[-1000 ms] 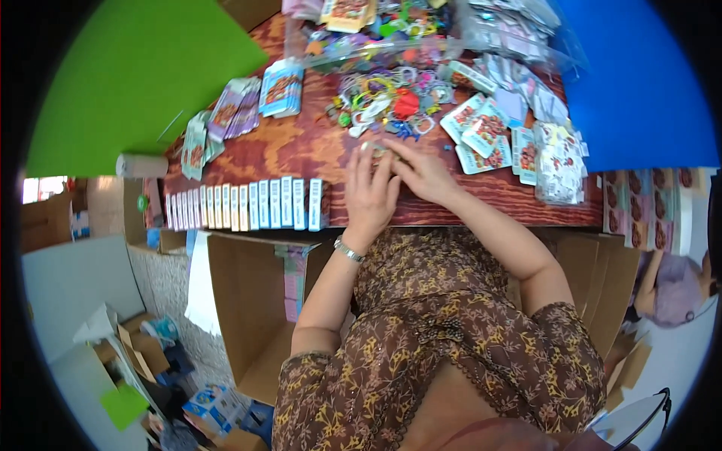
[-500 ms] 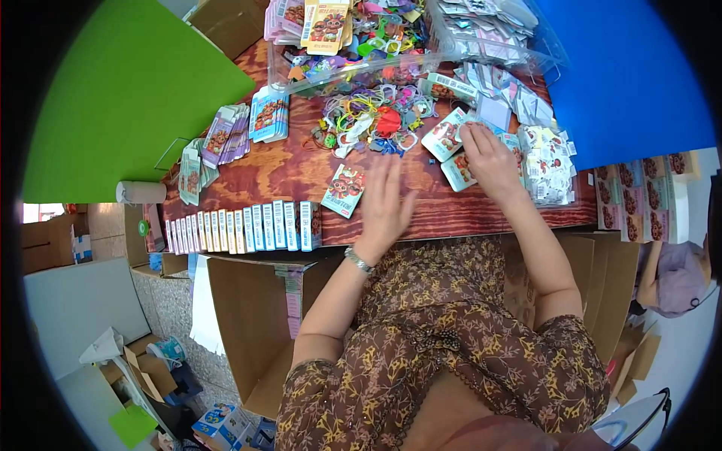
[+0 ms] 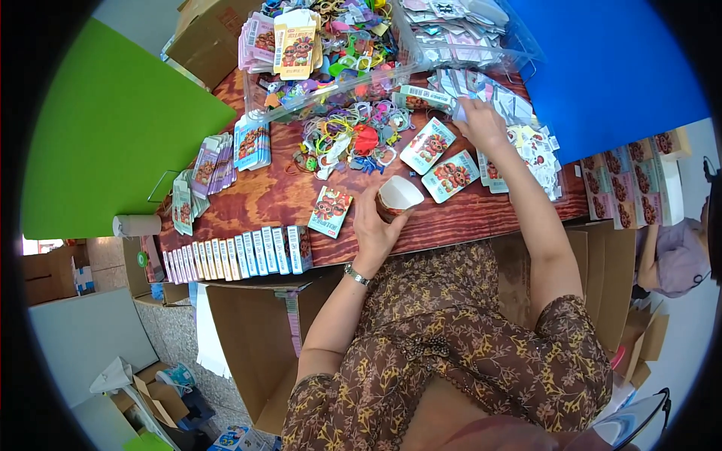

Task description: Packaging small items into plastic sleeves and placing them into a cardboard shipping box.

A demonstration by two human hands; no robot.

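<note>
My left hand is wrapped round a small carton, its open top and white inside showing. A small green box lies beside that hand, on its left. My right hand reaches to the heap of flat packets, its fingertips closed on a pale flat packet. Between the hands lie a light-coloured carton and a green carton, with another carton partly under my right forearm. A green box lies on its side near my right fingertips.
A row of standing boxes lines the table's near left edge. Stacks of flat cartons lie behind it. Colourful small toys are heaped before a clear plastic bin. Bagged printed pieces lie at right, near a blue panel.
My left hand, spread and empty before, now holds an open carton. My right hand has moved away from the cartons to the packet heap. The whole view has shifted slightly.
</note>
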